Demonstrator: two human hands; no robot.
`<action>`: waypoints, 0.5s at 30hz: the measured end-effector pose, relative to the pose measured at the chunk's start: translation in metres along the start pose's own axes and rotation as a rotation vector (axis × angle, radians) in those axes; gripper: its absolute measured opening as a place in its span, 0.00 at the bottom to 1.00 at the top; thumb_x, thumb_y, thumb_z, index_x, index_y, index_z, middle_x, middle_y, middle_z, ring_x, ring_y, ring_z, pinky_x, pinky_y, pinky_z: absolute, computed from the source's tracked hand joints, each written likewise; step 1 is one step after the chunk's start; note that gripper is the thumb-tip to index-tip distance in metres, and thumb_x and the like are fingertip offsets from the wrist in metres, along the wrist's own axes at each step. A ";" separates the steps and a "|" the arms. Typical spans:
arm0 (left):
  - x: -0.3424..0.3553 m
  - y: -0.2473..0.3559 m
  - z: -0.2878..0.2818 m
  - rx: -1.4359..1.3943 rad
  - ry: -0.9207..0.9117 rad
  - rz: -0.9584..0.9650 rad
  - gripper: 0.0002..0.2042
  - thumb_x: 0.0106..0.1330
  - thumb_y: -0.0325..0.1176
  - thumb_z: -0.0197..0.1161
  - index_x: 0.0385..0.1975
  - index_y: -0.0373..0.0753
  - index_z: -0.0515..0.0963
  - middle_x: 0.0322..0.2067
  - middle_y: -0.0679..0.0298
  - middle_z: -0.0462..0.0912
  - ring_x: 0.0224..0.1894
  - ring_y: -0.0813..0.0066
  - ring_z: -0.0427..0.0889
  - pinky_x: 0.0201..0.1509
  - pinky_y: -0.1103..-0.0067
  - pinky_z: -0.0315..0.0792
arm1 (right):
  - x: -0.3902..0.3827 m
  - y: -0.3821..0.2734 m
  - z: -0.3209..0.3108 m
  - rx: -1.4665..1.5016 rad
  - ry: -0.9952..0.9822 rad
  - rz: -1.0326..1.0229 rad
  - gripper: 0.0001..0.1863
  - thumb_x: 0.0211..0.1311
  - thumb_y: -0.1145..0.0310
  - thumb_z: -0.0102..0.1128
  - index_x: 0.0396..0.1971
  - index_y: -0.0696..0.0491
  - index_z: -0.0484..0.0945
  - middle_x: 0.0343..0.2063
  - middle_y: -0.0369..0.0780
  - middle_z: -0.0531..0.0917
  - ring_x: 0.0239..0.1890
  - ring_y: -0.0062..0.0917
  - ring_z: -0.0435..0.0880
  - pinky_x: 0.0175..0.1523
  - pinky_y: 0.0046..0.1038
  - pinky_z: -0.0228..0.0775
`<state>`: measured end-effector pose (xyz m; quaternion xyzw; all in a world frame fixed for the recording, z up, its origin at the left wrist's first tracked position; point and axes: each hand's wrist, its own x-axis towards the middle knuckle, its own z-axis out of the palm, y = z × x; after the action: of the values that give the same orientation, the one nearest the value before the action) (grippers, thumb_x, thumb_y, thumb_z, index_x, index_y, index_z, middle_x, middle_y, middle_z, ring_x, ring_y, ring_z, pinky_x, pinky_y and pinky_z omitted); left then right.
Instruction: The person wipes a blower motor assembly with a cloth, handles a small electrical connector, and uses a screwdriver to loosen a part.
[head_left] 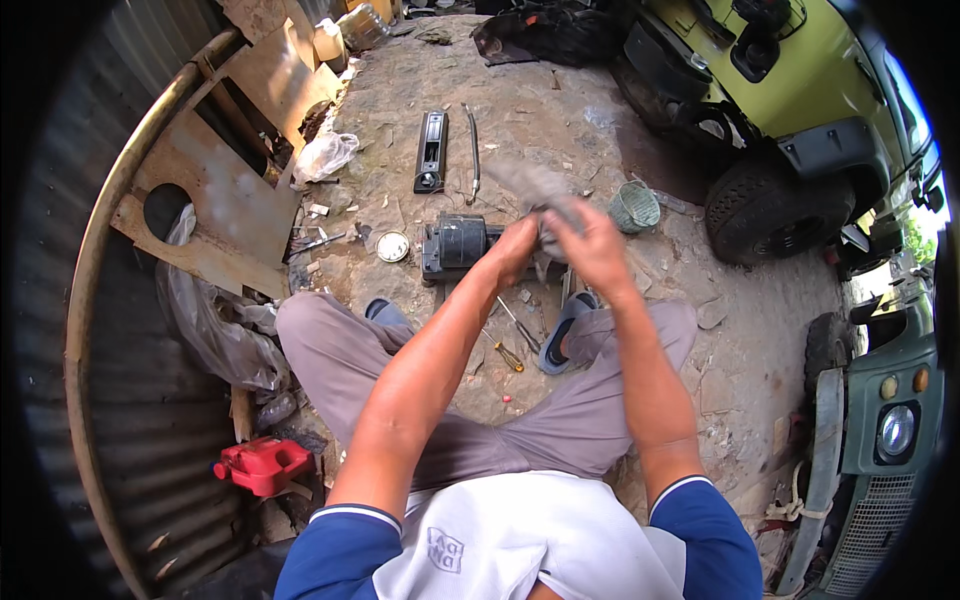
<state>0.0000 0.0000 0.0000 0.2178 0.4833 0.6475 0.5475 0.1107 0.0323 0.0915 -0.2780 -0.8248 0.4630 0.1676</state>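
Note:
A grey rag (535, 188), smeared by motion, is bunched between my two hands above the ground. My left hand (516, 246) is closed on its lower part. My right hand (594, 252) grips it from the other side, thumb toward the left hand. Just left of and below my hands stands a black cylindrical machine (461, 243) that looks like a winch; its right end is hidden behind my hands. A screwdriver (508, 356) with a yellow and black handle lies between my feet, beside another thin tool (524, 332).
An open round tin (392, 246) sits left of the machine. Beyond it lie a long black panel (431, 152) and a dark hose (472, 150). A greenish mesh-like bucket (634, 207) stands right of my hands. A red jerrycan (264, 466) is at lower left; vehicles (800, 75) line the right.

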 end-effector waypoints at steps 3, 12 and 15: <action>0.021 -0.068 -0.025 -0.305 0.021 -0.006 0.12 0.72 0.43 0.51 0.40 0.42 0.77 0.37 0.61 0.81 0.37 0.70 0.82 0.38 0.71 0.78 | -0.004 0.020 0.026 -0.116 0.102 -0.045 0.22 0.61 0.68 0.58 0.57 0.51 0.75 0.45 0.53 0.84 0.50 0.43 0.84 0.53 0.35 0.76; -0.035 -0.153 -0.136 -0.380 0.150 0.051 0.24 0.71 0.57 0.51 0.44 0.41 0.78 0.31 0.63 0.81 0.30 0.65 0.78 0.31 0.67 0.75 | -0.059 0.050 0.062 0.269 -0.453 0.154 0.28 0.67 0.50 0.60 0.60 0.53 0.75 0.36 0.42 0.85 0.35 0.24 0.81 0.46 0.27 0.74; -0.032 -0.113 -0.037 -0.604 -0.318 0.012 0.25 0.75 0.53 0.44 0.60 0.40 0.67 0.52 0.61 0.73 0.52 0.65 0.74 0.56 0.72 0.68 | -0.044 0.111 0.037 0.372 0.133 0.339 0.32 0.70 0.50 0.58 0.64 0.57 0.71 0.45 0.41 0.82 0.43 0.20 0.78 0.53 0.24 0.70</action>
<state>0.0361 -0.0514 -0.1063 0.1470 0.1768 0.7226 0.6519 0.1592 0.0271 -0.0239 -0.4066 -0.6543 0.6088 0.1897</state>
